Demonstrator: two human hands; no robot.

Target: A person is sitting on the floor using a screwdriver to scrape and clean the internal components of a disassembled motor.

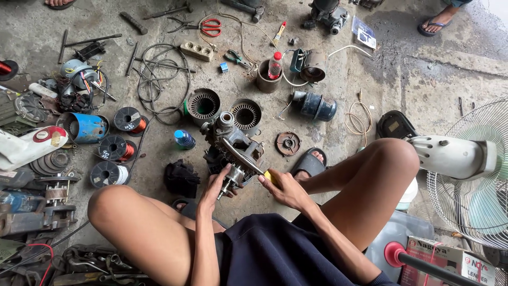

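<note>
Head cam looks straight down at someone squatting on a grimy concrete floor (423,79), bare knees wide apart, with a small grey motor assembly (233,148) standing on the floor between the feet. Left hand (216,186) is wrapped around the lower end of the motor, fingers curled on the shaft end, so it's gripping that. Right hand (283,189) is closed on the yellow handle of a screwdriver (248,161), and the metal shank runs up and to the left across the motor body, tip lying against the casing. Just behind the motor sit two stator rings (203,104) with visible windings, and a small blue bottle (184,140) stands just left of it. A black rag (181,177) lies beside the left knee. Further left are three spools of copper wire (129,119) and a blue motor can (84,127). Red-handled scissors (210,26) lie near the top, close to a loop of black cable (159,79). On the right there's a white standing fan (471,169) tipped toward the person, right next to the right knee. Someone else's sandalled foot (436,22) shows at the top right corner, well apart from all this.
</note>
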